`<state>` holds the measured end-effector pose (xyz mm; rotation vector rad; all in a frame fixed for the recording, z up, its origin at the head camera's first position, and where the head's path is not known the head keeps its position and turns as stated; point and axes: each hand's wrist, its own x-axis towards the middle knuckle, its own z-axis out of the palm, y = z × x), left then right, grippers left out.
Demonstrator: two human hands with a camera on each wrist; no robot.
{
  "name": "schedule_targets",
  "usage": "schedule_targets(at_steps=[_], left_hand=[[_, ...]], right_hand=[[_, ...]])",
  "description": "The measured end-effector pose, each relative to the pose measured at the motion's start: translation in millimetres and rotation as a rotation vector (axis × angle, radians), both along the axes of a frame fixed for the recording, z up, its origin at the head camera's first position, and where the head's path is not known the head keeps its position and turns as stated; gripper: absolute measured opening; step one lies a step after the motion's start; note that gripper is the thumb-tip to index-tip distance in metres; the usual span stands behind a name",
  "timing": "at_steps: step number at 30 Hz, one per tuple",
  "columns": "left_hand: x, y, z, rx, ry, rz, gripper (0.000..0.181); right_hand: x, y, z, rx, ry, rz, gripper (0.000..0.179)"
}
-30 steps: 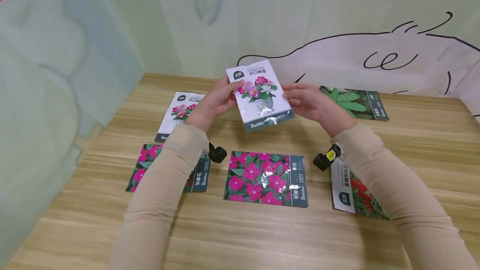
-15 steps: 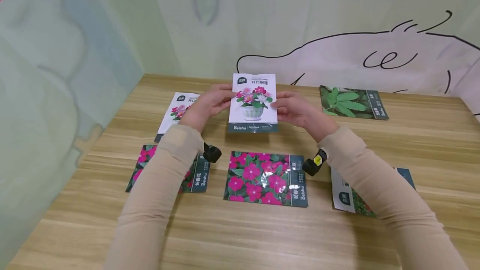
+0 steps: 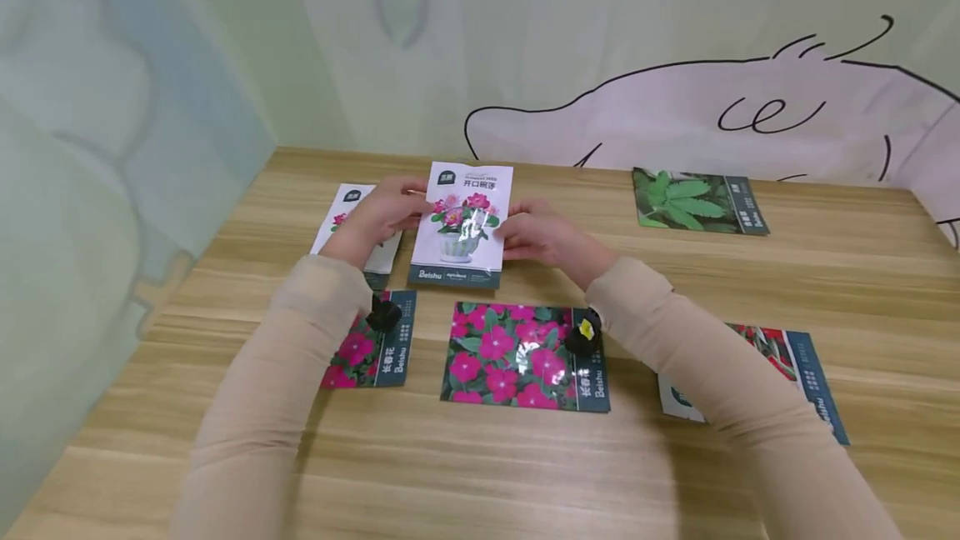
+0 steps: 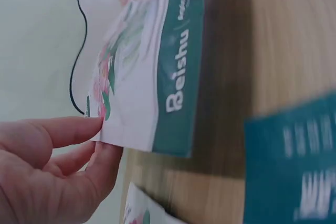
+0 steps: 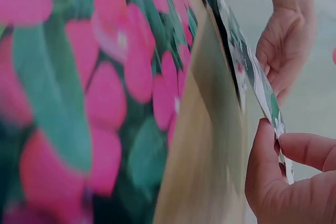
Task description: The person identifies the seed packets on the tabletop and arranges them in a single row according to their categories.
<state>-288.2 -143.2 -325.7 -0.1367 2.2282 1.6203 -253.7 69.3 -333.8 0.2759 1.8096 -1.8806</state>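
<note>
A white seed packet (image 3: 459,227) printed with potted pink flowers is held by both hands just above the back of the table. My left hand (image 3: 386,215) pinches its left edge, thumb on the front and fingers behind, as the left wrist view shows with the packet (image 4: 131,77) tilted. At the opposite edge my right hand (image 3: 547,232) pinches it; the right wrist view has thumb and fingers of that hand (image 5: 294,169) on either side. A second white packet (image 3: 384,261) of the same print lies under and beside my left hand, partly covered.
On the wooden table (image 3: 525,473) lie a pink-flower packet (image 3: 502,352) in the front middle and a similar packet (image 3: 367,352) under the left forearm. A red-flower packet (image 3: 798,365) is partly beneath the right forearm. A green-leaf packet (image 3: 693,202) lies at the back right. A wall (image 3: 570,32) stands behind.
Both hands have carried the white seed packet left and down toward the table. Its tilt has changed along the way. The packets on the table stay where they were.
</note>
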Motion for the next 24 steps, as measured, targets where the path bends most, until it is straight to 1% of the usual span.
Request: schedule_targets(at_steps=[2,4,7,9,16,21,24], left_hand=[[-0.2,-6.2,-1.9,-0.056,0.009,-0.018,0.047],[-1.3,-11.2,-3.5,-0.09,0.006,-0.027,0.046],[-0.7,-14.5,-4.0,-0.097,-0.003,-0.024,0.045],[-0.6,-15.6,-4.8,-0.118,-0.01,-0.022,0.046],[-2.0,-19.7,-10.6,-0.229,0.003,-0.071,0.045],[-2.6,-19.7,-12.6,-0.265,0.02,-0.085,0.044],[-2.1,-19.7,-11.3,-0.275,0.022,-0.087,0.044]], right_hand=[[0.3,-7.5,-1.0,0.007,-0.003,0.002,0.025],[-0.2,-13.8,-2.7,0.008,-0.008,0.007,0.025],[-1.8,-20.3,-7.6,0.01,-0.008,0.012,0.024],[-2.0,-23.0,-10.6,0.02,-0.013,0.017,0.024],[-2.3,-25.6,-14.7,0.078,-0.015,0.036,0.027],[-3.6,-23.4,-14.1,0.122,-0.017,0.071,0.034],[-3.0,-22.7,-11.6,0.141,-0.015,0.098,0.035]])
